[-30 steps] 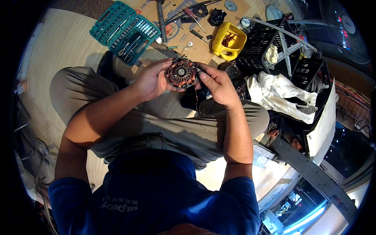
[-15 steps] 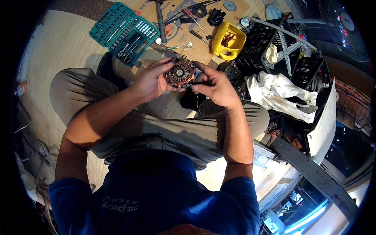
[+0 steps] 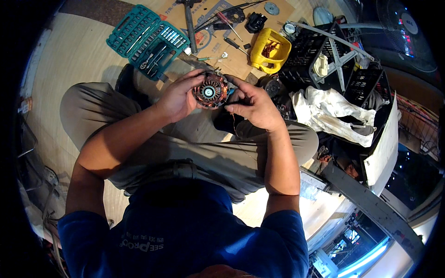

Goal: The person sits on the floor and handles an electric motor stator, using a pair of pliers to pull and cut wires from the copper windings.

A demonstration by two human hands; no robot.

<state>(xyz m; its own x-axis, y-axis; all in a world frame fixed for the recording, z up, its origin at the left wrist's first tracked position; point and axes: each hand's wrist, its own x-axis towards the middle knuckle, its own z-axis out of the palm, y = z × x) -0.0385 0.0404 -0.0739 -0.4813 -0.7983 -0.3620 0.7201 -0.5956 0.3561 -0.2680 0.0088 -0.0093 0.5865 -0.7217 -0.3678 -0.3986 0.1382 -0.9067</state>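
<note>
A round motor core with copper windings (image 3: 209,92) is held up above my lap, its ringed face and pale centre turned toward me. My left hand (image 3: 178,96) wraps round its left side, thumb along the top edge and fingers beneath. At its right edge, my right hand (image 3: 255,104) is closed in a pinch, with thumb and curled fingers close against the rim. From under that thumb a thin copper wire (image 3: 234,121) trails down over my trousers. The fingertips partly hide the pinched end of the wire. A small bluish patch shows between the core and my right fingers.
Ahead on the floor lies an open green socket set (image 3: 147,44). Cardboard (image 3: 211,46) carries a hammer (image 3: 190,28), screwdrivers (image 3: 235,45) and loose parts. A cut yellow jug (image 3: 271,48) holds copper scraps. Black crates (image 3: 301,58) and a white cloth (image 3: 331,113) stand at the right.
The motor core has tilted and shifted slightly left, so its face and pale centre show more squarely. My right fingers have moved a little at its rim.
</note>
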